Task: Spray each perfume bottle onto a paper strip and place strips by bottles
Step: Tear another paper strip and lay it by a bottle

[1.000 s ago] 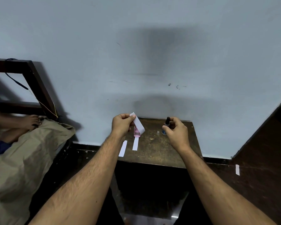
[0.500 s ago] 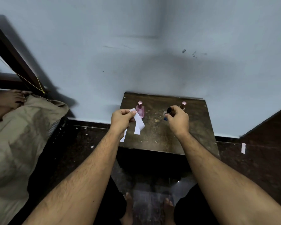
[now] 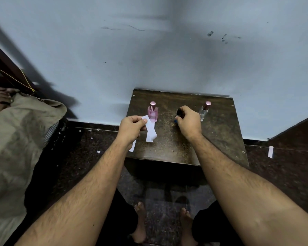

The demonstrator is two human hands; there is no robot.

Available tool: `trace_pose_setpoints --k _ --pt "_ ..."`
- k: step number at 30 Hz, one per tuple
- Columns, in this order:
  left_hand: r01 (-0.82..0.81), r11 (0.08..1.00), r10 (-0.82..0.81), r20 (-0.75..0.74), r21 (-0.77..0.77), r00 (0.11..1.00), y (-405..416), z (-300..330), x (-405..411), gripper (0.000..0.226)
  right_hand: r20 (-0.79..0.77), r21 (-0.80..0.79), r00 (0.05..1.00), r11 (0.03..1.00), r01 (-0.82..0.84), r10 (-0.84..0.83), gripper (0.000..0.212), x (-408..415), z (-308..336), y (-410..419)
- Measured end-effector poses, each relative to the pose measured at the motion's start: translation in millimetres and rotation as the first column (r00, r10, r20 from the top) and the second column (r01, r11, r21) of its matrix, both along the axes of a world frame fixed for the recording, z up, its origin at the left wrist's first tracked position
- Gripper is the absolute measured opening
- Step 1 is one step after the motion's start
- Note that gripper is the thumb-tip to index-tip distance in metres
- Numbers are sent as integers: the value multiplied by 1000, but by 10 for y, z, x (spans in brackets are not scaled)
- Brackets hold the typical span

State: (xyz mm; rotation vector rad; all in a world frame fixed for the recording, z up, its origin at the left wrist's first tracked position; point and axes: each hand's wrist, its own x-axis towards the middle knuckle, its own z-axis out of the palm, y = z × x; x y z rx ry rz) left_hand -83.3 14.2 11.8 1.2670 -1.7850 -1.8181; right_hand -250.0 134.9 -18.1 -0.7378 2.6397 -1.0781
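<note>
Our left hand (image 3: 132, 126) pinches one end of a white paper strip (image 3: 150, 129) between thumb and fingers; the strip hangs curled over the table, just in front of the pink perfume bottle (image 3: 152, 112). Our right hand (image 3: 189, 121) is closed around a dark-capped bottle (image 3: 178, 114) with a bit of blue showing at its base, held right of centre in the frame; we cannot tell whether its base touches the table. A clear bottle (image 3: 204, 110) with a pinkish cap stands upright just right of that hand. Another paper strip (image 3: 132, 146) lies at the near left edge of the dark wooden table (image 3: 212, 139), partly hidden by our left wrist. The table sits against a pale blue wall (image 3: 149, 50). At the far right, a white strip (image 3: 270, 151) lies on the dark floor. A beige cloth (image 3: 16, 139) fills the left of the frame.
</note>
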Motion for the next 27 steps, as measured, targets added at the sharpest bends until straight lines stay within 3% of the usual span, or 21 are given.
trace_pose_setpoints --k 10,13,17,20,22,27 --pt "41 999 -41 11 -21 999 6 35 4 10 27 30 999 999 -29 28 36 -28 1 38" --pt "52 998 -51 10 -34 999 27 94 6 11 -13 -65 1000 998 18 -19 46 49 51 114" --pt "89 994 -88 23 -62 996 63 173 4 14 -192 -266 979 964 15 -68 22 240 245 222" --pt "161 980 -155 62 -115 986 117 279 3 11 10 -265 989 954 -138 146 3 369 497 211" --pt "214 961 -202 85 -173 976 167 369 0 13 136 -281 961 939 -197 242 5 440 648 187" --pt "247 938 -242 51 -242 969 277 652 37 13 233 -372 935 913 -168 267 19 545 940 270"
